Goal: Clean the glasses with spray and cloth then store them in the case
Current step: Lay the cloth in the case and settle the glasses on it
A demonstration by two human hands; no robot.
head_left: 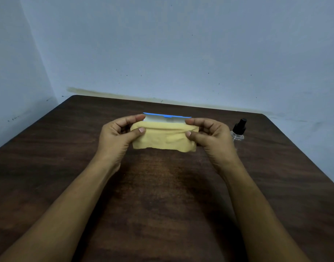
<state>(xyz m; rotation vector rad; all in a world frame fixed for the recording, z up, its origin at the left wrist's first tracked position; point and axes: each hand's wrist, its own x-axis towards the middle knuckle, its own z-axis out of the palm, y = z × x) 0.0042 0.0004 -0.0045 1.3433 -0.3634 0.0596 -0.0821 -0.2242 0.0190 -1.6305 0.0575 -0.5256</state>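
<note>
One view is supplied: a wide-angle head camera, worn by the person and aimed forward and down. It looks along both forearms, which enter from the bottom corners and converge toward mid-frame. The left hand (117, 133) and right hand (213, 137), each pinching an end of the yellow cloth (164, 138), sit just above frame centre, near the lens. The table (162, 195) fills the lower half, its far edge meeting the rear wall (181, 53) straight ahead. A side wall (11, 72) closes the left. The table's side edges splay outward toward the frame borders
</note>
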